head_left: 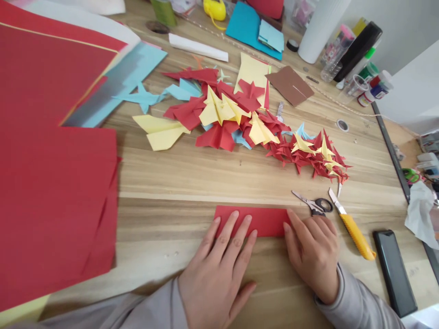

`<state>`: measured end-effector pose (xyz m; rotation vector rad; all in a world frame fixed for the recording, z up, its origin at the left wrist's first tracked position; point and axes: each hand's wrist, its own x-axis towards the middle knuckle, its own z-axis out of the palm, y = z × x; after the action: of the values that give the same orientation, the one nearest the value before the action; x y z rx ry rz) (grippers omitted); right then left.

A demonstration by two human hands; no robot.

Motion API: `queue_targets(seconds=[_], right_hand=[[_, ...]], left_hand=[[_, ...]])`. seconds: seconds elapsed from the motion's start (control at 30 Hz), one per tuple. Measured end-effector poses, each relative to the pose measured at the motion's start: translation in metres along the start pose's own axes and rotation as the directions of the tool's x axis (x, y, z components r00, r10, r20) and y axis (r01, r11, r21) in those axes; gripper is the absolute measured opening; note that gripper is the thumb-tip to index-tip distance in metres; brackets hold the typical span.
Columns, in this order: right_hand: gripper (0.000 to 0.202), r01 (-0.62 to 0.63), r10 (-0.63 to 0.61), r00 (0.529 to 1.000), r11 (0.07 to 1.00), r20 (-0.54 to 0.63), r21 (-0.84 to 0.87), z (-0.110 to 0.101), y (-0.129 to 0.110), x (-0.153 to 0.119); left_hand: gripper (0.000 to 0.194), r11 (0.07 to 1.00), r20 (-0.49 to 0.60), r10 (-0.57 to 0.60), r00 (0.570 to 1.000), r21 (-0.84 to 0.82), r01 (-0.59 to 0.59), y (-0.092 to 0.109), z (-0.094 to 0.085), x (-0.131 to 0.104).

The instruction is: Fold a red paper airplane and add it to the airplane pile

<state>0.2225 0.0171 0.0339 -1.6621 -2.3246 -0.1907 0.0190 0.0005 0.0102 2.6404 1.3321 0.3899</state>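
Observation:
A folded red paper strip point(267, 222) lies flat on the wooden table, long side running left to right. My left hand point(221, 269) rests on its left half, fingers spread and fingertips pressing the paper. At the right end, my right hand point(313, 249) pinches the strip's edge between thumb and index finger, the other fingers curled in. Just beyond the right hand lie small scissors point(315, 204) with black handles, partly hidden by that hand. To their right is a yellow utility knife point(356, 230) with its blade pointing away from me.
A heap of folded red, yellow and blue paper planes point(219, 114) stretches across the table's middle. Large red sheets point(58, 196) cover the left side. A black phone point(394, 269) lies at the right. Brown paper point(291, 86), a tape roll point(342, 125) and several bottles point(370, 82) are farther back.

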Motion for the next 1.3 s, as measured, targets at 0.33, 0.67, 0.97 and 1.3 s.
queue_targets(seconds=[0.33, 0.67, 0.97, 1.3], right_hand=[[0.03, -0.117, 0.115, 0.993, 0.99, 0.042, 0.074, 0.003, 0.002, -0.002], [0.019, -0.31, 0.306, 0.948, 0.839, 0.084, 0.446, 0.008, 0.001, -0.007], [0.017, -0.29, 0.289, 0.955, 0.848, 0.072, 0.444, 0.007, 0.0, -0.002], [0.018, -0.314, 0.309, 0.948, 0.851, 0.082, 0.421, 0.01, 0.001, -0.004]], left_hand=[[0.066, 1.0, 0.011, -0.005, 1.0, -0.022, 0.005, -0.001, 0.001, -0.001], [0.068, 1.0, -0.002, 0.004, 1.0, -0.021, -0.004, -0.001, 0.0, 0.0], [0.068, 1.0, -0.001, 0.01, 1.0, -0.004, -0.01, -0.001, -0.001, 0.0], [0.068, 1.0, 0.006, 0.006, 1.0, 0.003, -0.006, -0.001, -0.001, 0.001]])
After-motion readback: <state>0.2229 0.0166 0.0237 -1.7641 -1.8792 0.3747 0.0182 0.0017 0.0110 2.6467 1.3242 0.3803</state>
